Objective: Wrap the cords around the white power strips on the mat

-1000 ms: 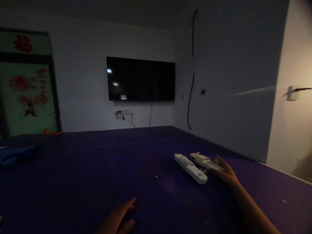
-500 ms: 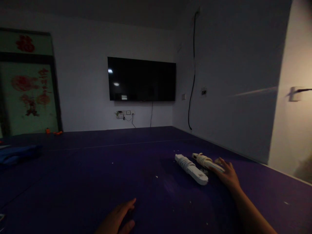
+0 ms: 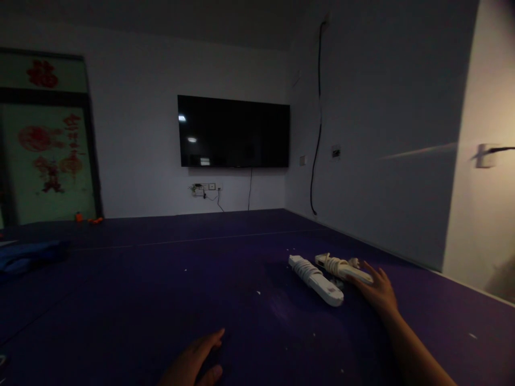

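Two white power strips lie side by side on the purple surface, each with its cord wound around its body. My right hand (image 3: 378,292) is at the near end of the farther power strip (image 3: 341,268), thumb on one side and fingers on the other. That strip's plug (image 3: 354,262) shows by my fingertips. The nearer power strip (image 3: 322,286) lies just left of this hand, untouched. Low in the view, my left hand (image 3: 197,359) is open and holds nothing, its thumb apart from its fingers; part of it is cut off by the frame.
White scraps (image 3: 258,292) dot the purple surface (image 3: 181,300). Blue cloth (image 3: 32,254) lies at the left, with small orange items (image 3: 95,220) at the far edge. A television (image 3: 233,131) hangs on the back wall; a black cable (image 3: 316,161) runs down the right wall.
The farther power strip has shifted and turned slightly under my right hand, its far end moving a little left and nearer. My left hand stays about where it was.
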`<state>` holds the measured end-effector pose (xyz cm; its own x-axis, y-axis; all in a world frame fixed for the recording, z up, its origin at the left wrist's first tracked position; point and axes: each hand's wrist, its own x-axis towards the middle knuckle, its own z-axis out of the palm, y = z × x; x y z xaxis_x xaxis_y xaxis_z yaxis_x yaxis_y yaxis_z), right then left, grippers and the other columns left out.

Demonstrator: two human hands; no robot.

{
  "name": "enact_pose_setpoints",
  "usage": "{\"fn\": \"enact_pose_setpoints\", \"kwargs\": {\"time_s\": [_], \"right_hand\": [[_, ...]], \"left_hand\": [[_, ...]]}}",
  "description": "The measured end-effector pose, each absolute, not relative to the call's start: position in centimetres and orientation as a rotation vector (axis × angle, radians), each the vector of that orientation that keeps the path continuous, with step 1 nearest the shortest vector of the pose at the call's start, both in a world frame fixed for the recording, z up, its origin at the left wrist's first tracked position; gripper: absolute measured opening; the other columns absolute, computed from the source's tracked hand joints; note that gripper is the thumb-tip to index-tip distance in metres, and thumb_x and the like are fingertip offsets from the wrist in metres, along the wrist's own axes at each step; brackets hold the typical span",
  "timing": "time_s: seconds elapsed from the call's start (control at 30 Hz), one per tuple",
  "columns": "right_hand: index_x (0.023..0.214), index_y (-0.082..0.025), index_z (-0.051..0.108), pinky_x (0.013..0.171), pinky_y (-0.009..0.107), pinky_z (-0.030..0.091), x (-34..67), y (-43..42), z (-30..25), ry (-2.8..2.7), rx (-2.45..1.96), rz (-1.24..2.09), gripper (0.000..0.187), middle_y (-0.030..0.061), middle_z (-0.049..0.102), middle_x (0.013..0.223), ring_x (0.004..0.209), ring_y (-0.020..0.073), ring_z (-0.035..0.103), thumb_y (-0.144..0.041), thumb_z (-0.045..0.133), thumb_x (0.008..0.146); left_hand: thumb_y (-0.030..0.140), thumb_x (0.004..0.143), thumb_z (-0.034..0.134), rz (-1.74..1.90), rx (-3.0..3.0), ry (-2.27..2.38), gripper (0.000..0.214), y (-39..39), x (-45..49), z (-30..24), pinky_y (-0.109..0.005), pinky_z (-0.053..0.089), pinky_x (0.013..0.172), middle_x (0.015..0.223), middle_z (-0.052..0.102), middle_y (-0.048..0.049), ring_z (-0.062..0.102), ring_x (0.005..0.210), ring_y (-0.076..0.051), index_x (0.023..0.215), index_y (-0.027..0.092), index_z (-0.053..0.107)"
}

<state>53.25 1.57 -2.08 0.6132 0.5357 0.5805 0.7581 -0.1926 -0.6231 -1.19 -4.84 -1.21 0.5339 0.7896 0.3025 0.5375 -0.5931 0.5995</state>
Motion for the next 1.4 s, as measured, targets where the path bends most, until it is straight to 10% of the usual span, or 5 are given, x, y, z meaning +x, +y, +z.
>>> {"fn": "enact_pose_setpoints", "kwargs": {"time_s": [1.4], "right_hand": [[0.105,-0.007,0.065,0.079,0.04,0.044,51.8,0.5,-0.5,-0.671,-1.967,-0.469,0.057,0.0187,0.065,0.096,0.094,0.0341,0.056,-0.052,0.045,0.078]], "left_hand": [[0.041,0.086,0.049,0.781,2.477,1.034,0.048,-4.7,-1.4,-1.6,-0.037,0.045,0.096,0.121,0.062,-0.0027,0.058,0.11,-0.02,0.133,0.035,0.041]]}}
